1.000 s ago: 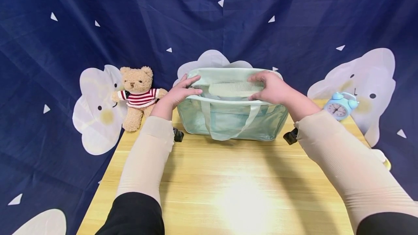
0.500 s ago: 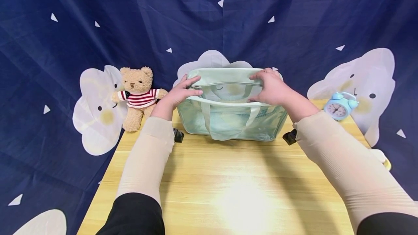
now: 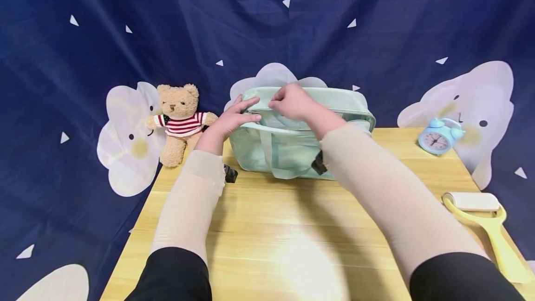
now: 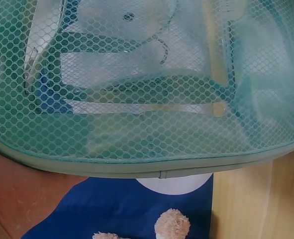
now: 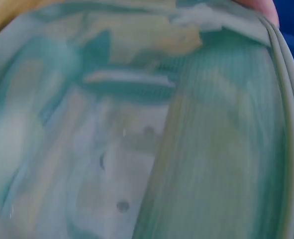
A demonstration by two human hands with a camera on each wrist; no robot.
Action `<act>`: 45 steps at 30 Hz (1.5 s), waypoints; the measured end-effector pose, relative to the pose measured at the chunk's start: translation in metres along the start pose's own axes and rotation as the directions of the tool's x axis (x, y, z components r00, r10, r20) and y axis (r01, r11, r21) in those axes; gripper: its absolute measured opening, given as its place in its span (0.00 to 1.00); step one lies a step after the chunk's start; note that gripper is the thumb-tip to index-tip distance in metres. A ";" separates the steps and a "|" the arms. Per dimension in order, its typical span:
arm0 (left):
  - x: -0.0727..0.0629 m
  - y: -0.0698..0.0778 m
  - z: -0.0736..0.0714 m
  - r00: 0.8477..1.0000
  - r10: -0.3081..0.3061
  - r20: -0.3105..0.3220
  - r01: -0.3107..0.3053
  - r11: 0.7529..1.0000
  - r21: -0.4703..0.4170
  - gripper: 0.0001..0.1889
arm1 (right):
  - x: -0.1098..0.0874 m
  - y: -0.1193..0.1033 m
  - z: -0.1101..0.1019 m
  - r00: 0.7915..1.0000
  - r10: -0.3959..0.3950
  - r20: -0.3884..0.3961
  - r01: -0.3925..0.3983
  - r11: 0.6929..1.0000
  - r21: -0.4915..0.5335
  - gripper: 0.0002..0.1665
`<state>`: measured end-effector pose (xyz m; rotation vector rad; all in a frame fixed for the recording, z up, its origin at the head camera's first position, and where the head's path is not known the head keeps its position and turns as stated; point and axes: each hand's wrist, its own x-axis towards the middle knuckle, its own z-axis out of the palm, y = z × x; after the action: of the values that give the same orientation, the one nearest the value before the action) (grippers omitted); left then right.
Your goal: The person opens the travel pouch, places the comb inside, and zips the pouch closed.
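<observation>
The left hand point(image 3: 234, 117) lies at the 9 o'clock end of the mint-green bag point(image 3: 296, 145), with its thumb and fingers straight and apart. The right hand point(image 3: 294, 102) is at the bag's 11 o'clock, fingers curled and fingertips together at the rear rim point(image 3: 334, 95); whether they pinch anything cannot be told. The bag stands upright at the 12 o'clock side of the tabletop point(image 3: 251, 240), opening uppermost. A strap point(image 3: 269, 150) hangs on its front panel, and the left wrist view shows a mesh panel point(image 4: 122, 119). Relative to the bag, a teddy bear point(image 3: 180, 117) in a striped top is upright at 9 o'clock, a light-blue alarm clock point(image 3: 439, 139) stands at 3 o'clock, and a yellow-handled white roller point(image 3: 476, 202) lies at 4 o'clock. A dark blue curtain point(image 3: 251, 17) with cloud prints extends behind, at 12 o'clock.
</observation>
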<state>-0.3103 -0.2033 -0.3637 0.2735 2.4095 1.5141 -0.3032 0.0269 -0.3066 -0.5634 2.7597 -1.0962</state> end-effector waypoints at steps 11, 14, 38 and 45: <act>-0.001 -0.003 0.004 0.999 0.034 0.018 -0.033 0.998 -0.049 0.39 | 0.039 -0.021 0.040 0.962 0.246 0.120 -0.229 0.963 -0.141 0.24; -0.002 -0.002 0.002 0.999 0.031 0.019 -0.030 0.999 -0.041 0.39 | 0.041 -0.024 0.045 0.963 0.253 0.088 -0.241 0.962 -0.128 0.21; -0.008 -0.006 0.005 0.965 0.099 -0.242 -0.110 0.993 -0.034 0.19 | 0.039 -0.027 0.042 0.929 0.349 0.121 -0.345 0.701 0.624 0.05; -0.011 -0.005 0.000 0.961 0.054 -0.271 -0.053 0.999 0.012 0.17 | 0.039 -0.032 0.041 0.922 0.357 0.153 -0.365 0.662 0.655 0.04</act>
<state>-0.2997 -0.2084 -0.3666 0.1397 2.6332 1.6664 -0.3201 -0.0359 -0.3141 0.0847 2.0620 -1.8071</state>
